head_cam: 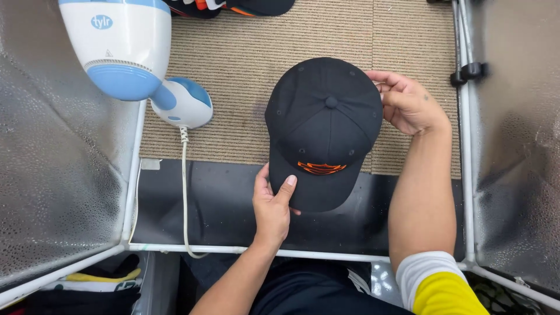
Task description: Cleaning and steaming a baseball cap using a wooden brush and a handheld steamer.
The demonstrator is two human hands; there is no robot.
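Head view, looking straight down. A black cap [324, 125] with an orange embroidered emblem [321, 168] on its front panel lies crown up on the table [245, 58], straddling the edge where a beige ribbed mat [233, 116] meets a black strip [216, 201] nearer the person. The brim points toward the person and overhangs the black strip.

The left hand [272, 205] grips the brim at its left edge: the thumb [287, 188] lies on top of the brim, and the fingers are tucked beneath it, so they are clamped on the cap. The right hand [408, 104] rests against the right rear of the crown, its fingers [382, 79] curled round the cap's edge; whether they pinch the fabric or merely touch it cannot be told. The right arm wears a sleeve [437, 283] of white and yellow.

At upper left, well apart from the cap, a white and blue steamer [125, 49] hangs over the mat, with its rounded handle end [182, 103] resting on the mat and a white cord [185, 186] running down across the black strip. A white tube frame [131, 181] and silvery reflective panels [52, 163] enclose the table on both sides.
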